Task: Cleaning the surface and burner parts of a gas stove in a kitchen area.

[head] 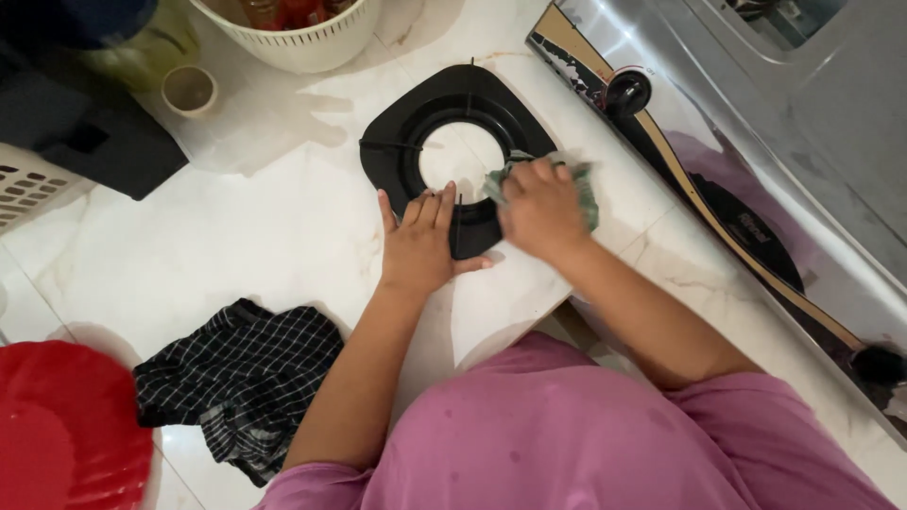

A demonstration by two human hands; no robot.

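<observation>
Fingers of the left hand (420, 247) lie flat and spread on the black metal stove pan support (452, 151), which rests on the white marble floor (236, 236); the right hand (540, 210) is closed around a green scouring cloth (584, 194) pressed on the support's right edge. The steel gas stove (756, 161) with its black knob (626, 93) runs off frame at right. A checked black cloth (236, 373) lies crumpled nearby, beside a red plastic basin (61, 425), partly cut off. A white slotted basket (302, 38) and a small cup (189, 90) sit above.
</observation>
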